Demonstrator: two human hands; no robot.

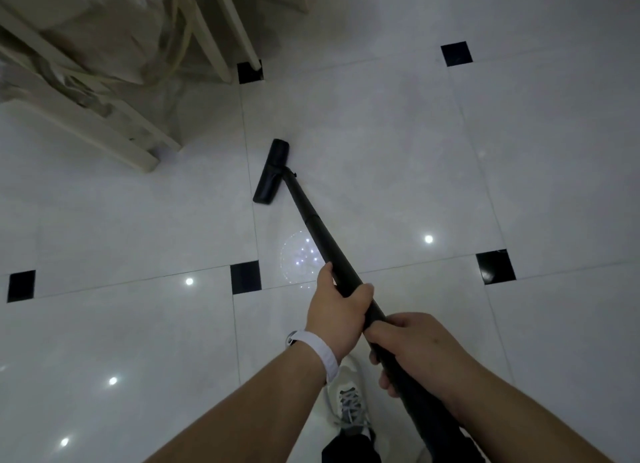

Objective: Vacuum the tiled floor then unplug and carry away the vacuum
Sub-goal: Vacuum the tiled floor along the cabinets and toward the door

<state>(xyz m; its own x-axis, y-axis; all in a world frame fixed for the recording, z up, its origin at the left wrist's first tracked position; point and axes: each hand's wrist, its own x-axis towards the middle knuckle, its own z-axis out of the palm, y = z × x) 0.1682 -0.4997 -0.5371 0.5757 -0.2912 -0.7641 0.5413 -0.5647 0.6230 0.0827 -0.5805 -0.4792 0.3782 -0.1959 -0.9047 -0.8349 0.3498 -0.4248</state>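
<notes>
I judge this the vacuuming step: my left hand and right hand both grip the vacuum tube, its head flat on the tiled floor near cream furniture, so next comes 1 steady sweep onward.

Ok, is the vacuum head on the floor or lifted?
Down: the vacuum head sits on the tiled floor, no gap visible; left hand and right hand grip the wand.
</notes>
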